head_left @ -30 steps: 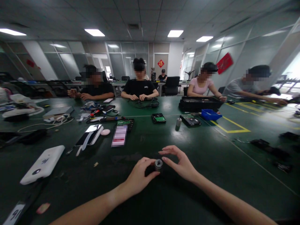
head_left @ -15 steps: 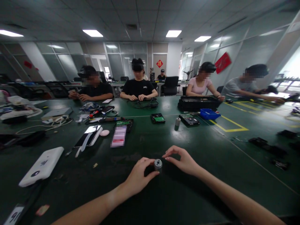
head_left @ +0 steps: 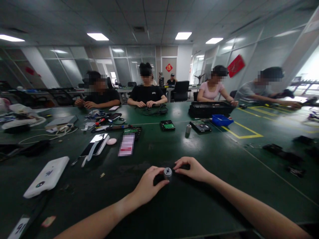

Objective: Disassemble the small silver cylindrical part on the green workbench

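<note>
A small grey metal cylinder [head_left: 167, 173] stands upright on the dark green table [head_left: 154, 212], its round top with dark holes facing up. My left hand [head_left: 149, 186] grips it from the left, thumb and forefinger around its side. Just right of the cylinder is my right hand [head_left: 191, 169], its thumb and fingertips drawn together in a pinch; whatever may be between them is too small to make out. A similar cylinder [head_left: 188, 129] stands farther back, beside a hard drive [head_left: 200, 126].
Beyond my hands lie another hard drive [head_left: 167, 125], a blue tray [head_left: 221, 120] and a black case [head_left: 210, 109]. At the left are a phone [head_left: 127, 144], a white power bank [head_left: 47, 176] and cables [head_left: 62, 130]. Several people sit across the table.
My right hand has lowered slightly and its fingertips have come closer together beside the cylinder. My left hand keeps its hold. The view has shifted slightly.
</note>
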The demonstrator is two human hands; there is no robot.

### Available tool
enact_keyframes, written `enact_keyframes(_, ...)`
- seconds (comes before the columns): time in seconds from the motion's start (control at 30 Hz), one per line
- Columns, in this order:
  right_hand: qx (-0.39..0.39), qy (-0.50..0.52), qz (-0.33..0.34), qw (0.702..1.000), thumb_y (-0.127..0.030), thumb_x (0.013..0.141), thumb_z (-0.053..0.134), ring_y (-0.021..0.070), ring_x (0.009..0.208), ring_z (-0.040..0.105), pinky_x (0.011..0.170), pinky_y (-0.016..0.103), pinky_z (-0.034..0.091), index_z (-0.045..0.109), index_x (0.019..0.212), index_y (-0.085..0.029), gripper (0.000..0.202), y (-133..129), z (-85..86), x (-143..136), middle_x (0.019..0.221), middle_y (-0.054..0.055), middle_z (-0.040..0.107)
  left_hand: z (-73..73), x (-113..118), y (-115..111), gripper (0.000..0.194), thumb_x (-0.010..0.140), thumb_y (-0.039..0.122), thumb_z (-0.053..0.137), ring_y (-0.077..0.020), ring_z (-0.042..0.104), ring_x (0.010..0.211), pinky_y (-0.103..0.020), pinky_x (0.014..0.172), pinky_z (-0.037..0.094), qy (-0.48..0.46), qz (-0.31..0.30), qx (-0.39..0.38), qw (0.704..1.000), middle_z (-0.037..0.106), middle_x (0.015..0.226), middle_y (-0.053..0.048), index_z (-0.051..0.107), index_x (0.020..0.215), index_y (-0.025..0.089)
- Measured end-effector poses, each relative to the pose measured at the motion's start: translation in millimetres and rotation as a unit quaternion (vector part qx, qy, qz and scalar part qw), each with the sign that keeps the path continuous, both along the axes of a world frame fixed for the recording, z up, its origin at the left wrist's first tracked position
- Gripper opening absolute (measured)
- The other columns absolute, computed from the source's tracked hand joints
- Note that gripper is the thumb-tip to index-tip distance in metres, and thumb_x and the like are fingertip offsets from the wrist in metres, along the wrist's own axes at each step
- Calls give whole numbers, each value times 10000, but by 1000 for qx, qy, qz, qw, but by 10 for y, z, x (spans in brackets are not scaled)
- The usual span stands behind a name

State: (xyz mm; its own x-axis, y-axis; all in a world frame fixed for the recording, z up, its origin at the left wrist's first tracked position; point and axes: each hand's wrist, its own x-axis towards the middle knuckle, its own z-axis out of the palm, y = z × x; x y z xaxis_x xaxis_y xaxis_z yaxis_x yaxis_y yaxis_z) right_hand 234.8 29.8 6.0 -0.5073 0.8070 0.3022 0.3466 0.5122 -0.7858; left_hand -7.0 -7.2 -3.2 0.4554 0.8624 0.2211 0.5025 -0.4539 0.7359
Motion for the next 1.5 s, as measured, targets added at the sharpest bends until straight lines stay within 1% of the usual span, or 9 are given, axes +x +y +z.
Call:
enact_keyframes(0.07,-20,72,-39,996,-321,813,678,201,910,677,871,386,519,707,874,-167,168,-57,52,-125,916,63,727,-7,0,-3,302,825,286,672,-214,578,1025,-350,926,458,-4,0,2,1000,640,1092,-45,643,1123,246)
enact_keyframes(0.17,-39,147,-36,988,-319,813,682,188,888,685,856,369,533,676,876,-157,174,-150,117,-311,920,61,727,-22,-3,-3,303,823,285,676,-212,581,1011,-349,914,465,-9,-1,6,1000,641,1077,-46,638,1120,238)
enact_keyframes(0.3,-26,124,-26,992,-289,826,670,187,861,681,834,358,533,685,855,-162,131,-214,125,-418,874,55,718,-33,-10,5,304,831,299,666,-216,581,1016,-356,914,468,-9,-1,5,1000,639,1083,-52,632,1127,236)
enact_keyframes(0.53,-14,146,-38,988,-272,831,662,185,867,680,833,364,537,663,867,-171,107,-217,103,-403,883,51,709,-24,-8,8,287,820,293,676,-219,587,1005,-358,909,471,-8,3,4,1000,642,1065,-53,642,1097,226)
enact_keyframes(0.87,20,94,-43,994,-281,824,668,189,867,662,836,356,515,670,824,-178,104,-242,112,-427,866,48,703,-29,-16,-7,302,830,288,666,-222,582,1023,-367,917,469,-10,-3,5,1000,639,1092,-57,637,1126,233)
enact_keyframes(1.13,17,159,-111,981,-370,915,531,155,684,668,729,311,526,532,998,-192,196,-202,105,-410,694,3,665,-57,-27,8,317,823,266,672,-220,580,1015,-362,919,459,-4,-5,18,1000,644,1089,-52,637,1137,247)
enact_keyframes(1.23,17,157,-91,983,-353,901,556,172,797,682,798,336,524,516,1049,-197,219,-210,116,-395,789,27,694,-66,-32,7,317,817,260,679,-219,582,1011,-358,917,459,-5,-4,19,1000,647,1083,-48,640,1131,249)
enact_keyframes(1.37,31,93,-19,995,-282,808,683,196,971,657,914,376,491,550,1125,-205,352,-261,106,-406,999,55,697,-78,-38,6,297,822,246,671,-216,582,1019,-354,919,461,-11,-5,21,1000,641,1083,-49,642,1118,242)
enact_keyframes(1.5,36,57,-5,998,-233,808,672,191,971,651,889,365,504,636,1064,-210,260,-279,92,-417,1030,51,686,-81,-39,9,301,830,245,661,-222,580,1033,-361,919,463,-6,-7,17,1000,632,1098,-60,636,1129,232)
